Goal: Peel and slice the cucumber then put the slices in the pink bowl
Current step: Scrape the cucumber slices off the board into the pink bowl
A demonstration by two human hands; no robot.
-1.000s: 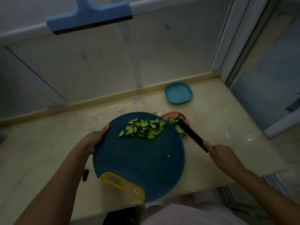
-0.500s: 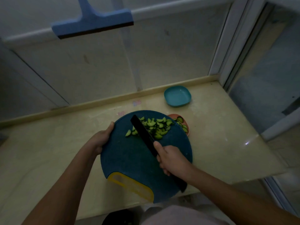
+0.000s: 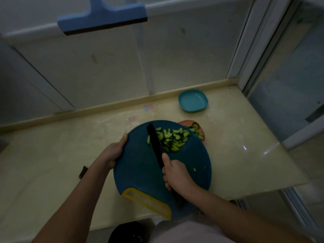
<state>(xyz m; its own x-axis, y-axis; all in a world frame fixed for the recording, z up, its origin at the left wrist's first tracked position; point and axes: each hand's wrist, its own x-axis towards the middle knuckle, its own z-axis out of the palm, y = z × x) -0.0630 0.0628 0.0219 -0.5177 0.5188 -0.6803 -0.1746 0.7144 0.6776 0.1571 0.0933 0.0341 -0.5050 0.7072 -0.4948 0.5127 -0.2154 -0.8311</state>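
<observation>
Low in the centre of the frame, your right hand (image 3: 175, 174) grips the knife (image 3: 155, 142) by its handle, blade lying across the board (image 3: 140, 172) just left of the slices (image 3: 172, 139). At centre left, your left hand (image 3: 114, 151) grips the board's rim. Peeling and cutting look done: no whole cucumber shows, only a heap of slices on the board's far right part. Beyond it, the board overlaps the pink bowl (image 3: 185, 122), which already holds a few slices. What is left, I judge, is sweeping the heap and a stray bit into the bowl. A blue dish (image 3: 192, 100) sits farther back.
</observation>
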